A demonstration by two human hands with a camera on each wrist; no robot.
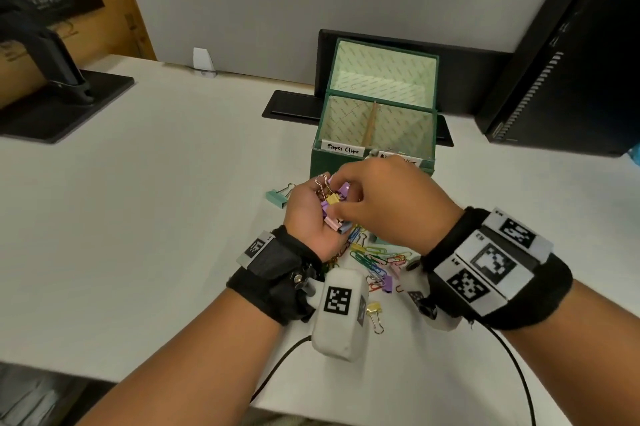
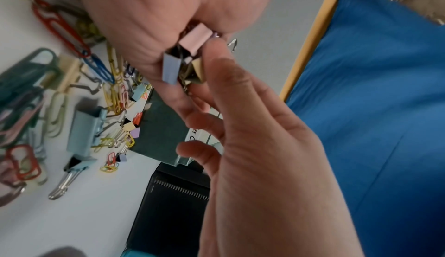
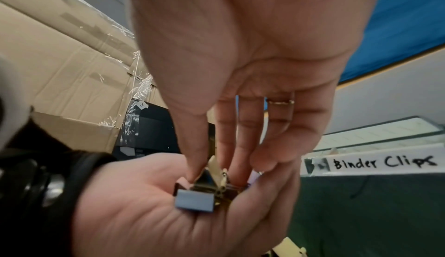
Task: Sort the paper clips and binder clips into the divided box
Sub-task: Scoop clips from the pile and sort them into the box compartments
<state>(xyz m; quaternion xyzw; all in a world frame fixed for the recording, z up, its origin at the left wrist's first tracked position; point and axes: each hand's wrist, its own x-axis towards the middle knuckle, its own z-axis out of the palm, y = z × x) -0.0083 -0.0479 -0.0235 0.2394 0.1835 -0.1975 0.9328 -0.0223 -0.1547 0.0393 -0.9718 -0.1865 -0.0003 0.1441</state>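
My left hand (image 1: 308, 217) is palm up, cupped round several small binder clips (image 1: 334, 204) in purple, yellow, pink and blue. My right hand (image 1: 391, 200) reaches over it, thumb and fingers pinching a cream binder clip (image 3: 216, 167) beside a blue clip (image 3: 194, 200) in the left palm. The pink clip (image 2: 195, 38) and blue clip (image 2: 171, 68) lie between both hands. Just beyond stands the green divided box (image 1: 322, 166), lid open, labelled "Paper Clips" (image 1: 343, 148) at left and "Binder Clips" (image 3: 385, 163) at right. Mixed paper clips (image 1: 374, 259) lie on the table under my hands.
A teal binder clip (image 1: 277, 197) lies left of my hands, and a yellow one (image 1: 374, 309) nearer me. A monitor stand (image 1: 65, 93) is at far left. A black computer case (image 1: 571, 62) is at right. A flat black panel (image 1: 291, 107) sits behind the box.
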